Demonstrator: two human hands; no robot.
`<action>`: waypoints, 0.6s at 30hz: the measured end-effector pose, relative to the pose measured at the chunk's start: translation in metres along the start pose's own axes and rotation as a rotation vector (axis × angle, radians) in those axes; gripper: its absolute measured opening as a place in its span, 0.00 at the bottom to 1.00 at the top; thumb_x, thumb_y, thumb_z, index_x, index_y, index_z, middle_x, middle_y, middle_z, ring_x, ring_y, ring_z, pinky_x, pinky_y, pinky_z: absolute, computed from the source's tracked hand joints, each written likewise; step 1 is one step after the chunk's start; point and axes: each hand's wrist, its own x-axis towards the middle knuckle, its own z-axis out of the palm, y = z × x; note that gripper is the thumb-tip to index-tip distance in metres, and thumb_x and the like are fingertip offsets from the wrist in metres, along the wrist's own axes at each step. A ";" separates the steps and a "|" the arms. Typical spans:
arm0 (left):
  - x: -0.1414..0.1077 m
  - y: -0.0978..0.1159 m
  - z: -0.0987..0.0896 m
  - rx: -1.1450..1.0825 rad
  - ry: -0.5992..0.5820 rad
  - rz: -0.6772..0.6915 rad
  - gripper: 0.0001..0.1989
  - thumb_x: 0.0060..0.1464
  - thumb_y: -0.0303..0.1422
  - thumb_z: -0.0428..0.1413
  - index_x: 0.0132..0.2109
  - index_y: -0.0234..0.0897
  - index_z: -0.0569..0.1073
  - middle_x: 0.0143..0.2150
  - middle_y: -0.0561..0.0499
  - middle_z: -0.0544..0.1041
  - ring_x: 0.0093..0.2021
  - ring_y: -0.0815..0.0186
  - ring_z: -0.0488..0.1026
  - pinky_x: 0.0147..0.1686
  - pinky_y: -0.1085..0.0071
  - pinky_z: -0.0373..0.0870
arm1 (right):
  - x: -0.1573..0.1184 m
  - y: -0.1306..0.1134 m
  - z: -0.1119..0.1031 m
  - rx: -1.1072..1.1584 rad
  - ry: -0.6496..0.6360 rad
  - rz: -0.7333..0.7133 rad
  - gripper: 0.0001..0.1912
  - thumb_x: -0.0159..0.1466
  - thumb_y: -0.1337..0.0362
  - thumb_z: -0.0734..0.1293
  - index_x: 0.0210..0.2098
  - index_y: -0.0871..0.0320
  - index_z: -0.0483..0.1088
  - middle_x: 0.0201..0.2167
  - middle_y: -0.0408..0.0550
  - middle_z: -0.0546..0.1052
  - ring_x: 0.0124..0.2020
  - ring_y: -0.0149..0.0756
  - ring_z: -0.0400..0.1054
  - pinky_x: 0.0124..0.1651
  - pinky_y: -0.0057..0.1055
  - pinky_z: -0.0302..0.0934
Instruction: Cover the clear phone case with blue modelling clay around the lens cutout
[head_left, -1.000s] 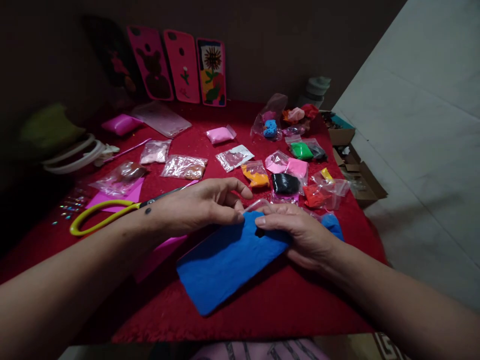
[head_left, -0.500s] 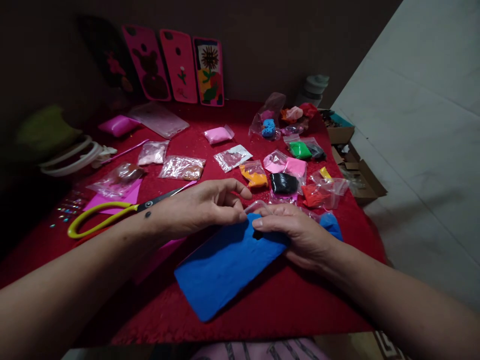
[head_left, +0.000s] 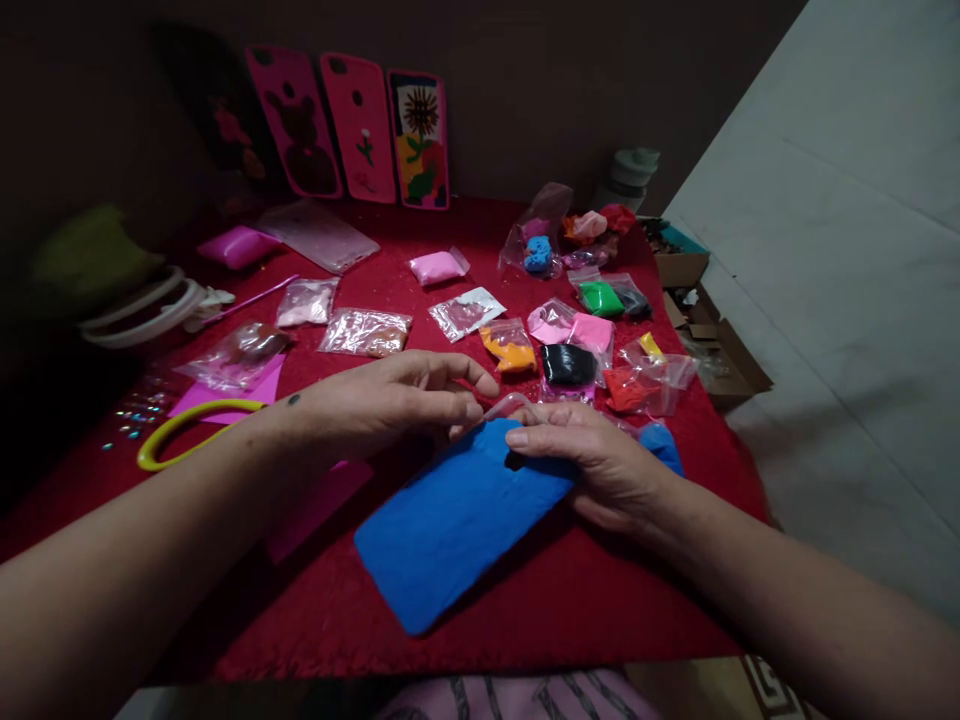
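Note:
A phone case (head_left: 465,525) coated in blue clay is held tilted over the table, its plain clay side up. A clear rim shows at its top corner, and a dark camera hole sits beside my right thumb. My right hand (head_left: 589,455) grips the case's upper right end, thumb on top and fingers underneath. At the upper left edge, my left hand (head_left: 420,392) has its thumb and fingertips closed at the clay's border; some of those fingers are hidden. Yellow-handled scissors (head_left: 169,440) lie partly under my left forearm.
Bags of orange clay (head_left: 510,348), black clay (head_left: 568,365) and other colours cover the red cloth (head_left: 600,600). Several decorated cases, one with a sunflower (head_left: 420,140), lean on the back wall. A clear case (head_left: 322,238) lies flat. Cardboard boxes (head_left: 724,360) stand at right.
My left hand has shifted slightly up and left along the case's edge, and its forearm now covers more of the scissors. My right hand keeps its hold.

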 end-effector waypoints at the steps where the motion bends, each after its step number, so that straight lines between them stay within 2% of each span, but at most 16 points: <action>1: -0.001 0.001 -0.001 0.004 -0.025 -0.005 0.11 0.52 0.33 0.63 0.43 0.36 0.74 0.33 0.52 0.74 0.31 0.70 0.69 0.30 0.75 0.67 | -0.001 -0.001 0.000 -0.024 0.004 -0.017 0.16 0.50 0.60 0.78 0.31 0.63 0.72 0.28 0.44 0.74 0.28 0.27 0.65 0.35 0.25 0.58; 4: -0.004 0.005 -0.003 0.039 -0.046 -0.037 0.10 0.51 0.32 0.63 0.42 0.36 0.75 0.32 0.53 0.73 0.30 0.70 0.69 0.30 0.75 0.67 | -0.009 -0.012 -0.001 -0.199 0.060 -0.185 0.15 0.57 0.58 0.75 0.37 0.61 0.74 0.35 0.47 0.77 0.34 0.30 0.70 0.39 0.27 0.62; 7: -0.007 0.008 -0.005 0.122 0.009 -0.055 0.09 0.53 0.32 0.62 0.42 0.38 0.74 0.32 0.53 0.73 0.29 0.70 0.69 0.27 0.76 0.66 | -0.033 -0.031 -0.003 -0.439 0.240 -0.494 0.13 0.62 0.62 0.71 0.46 0.56 0.73 0.45 0.48 0.78 0.44 0.36 0.73 0.46 0.33 0.66; 9: -0.007 0.007 -0.007 0.224 0.022 -0.033 0.10 0.54 0.34 0.62 0.43 0.39 0.74 0.33 0.53 0.74 0.29 0.70 0.69 0.27 0.77 0.66 | -0.053 -0.041 -0.008 -0.673 0.369 -0.694 0.10 0.64 0.63 0.69 0.46 0.53 0.74 0.48 0.47 0.78 0.50 0.40 0.73 0.49 0.36 0.67; 11: -0.006 0.006 -0.009 0.362 0.043 0.011 0.12 0.55 0.37 0.61 0.46 0.40 0.74 0.33 0.53 0.75 0.30 0.70 0.71 0.28 0.77 0.66 | -0.072 -0.041 -0.016 -0.975 0.424 -0.759 0.09 0.65 0.62 0.68 0.46 0.52 0.75 0.45 0.47 0.79 0.48 0.41 0.73 0.51 0.38 0.68; 14: -0.004 0.005 -0.010 0.583 0.130 0.057 0.15 0.56 0.40 0.59 0.49 0.41 0.74 0.33 0.52 0.77 0.29 0.68 0.73 0.26 0.76 0.67 | -0.089 -0.026 -0.036 -1.505 0.390 -0.731 0.19 0.64 0.64 0.69 0.54 0.54 0.70 0.53 0.51 0.75 0.55 0.46 0.68 0.57 0.43 0.64; 16: -0.004 0.005 -0.009 0.679 0.173 0.061 0.13 0.58 0.41 0.57 0.46 0.39 0.74 0.32 0.51 0.78 0.25 0.67 0.73 0.23 0.75 0.66 | -0.091 -0.012 -0.052 -1.702 0.397 -0.771 0.25 0.64 0.65 0.69 0.60 0.55 0.64 0.57 0.54 0.71 0.59 0.48 0.64 0.60 0.46 0.62; 18: -0.004 0.006 -0.008 0.704 0.216 0.090 0.10 0.59 0.38 0.55 0.42 0.37 0.74 0.29 0.50 0.79 0.23 0.67 0.73 0.22 0.74 0.66 | -0.089 -0.001 -0.066 -1.760 0.402 -0.751 0.25 0.66 0.67 0.66 0.62 0.56 0.61 0.57 0.55 0.70 0.59 0.47 0.63 0.61 0.47 0.61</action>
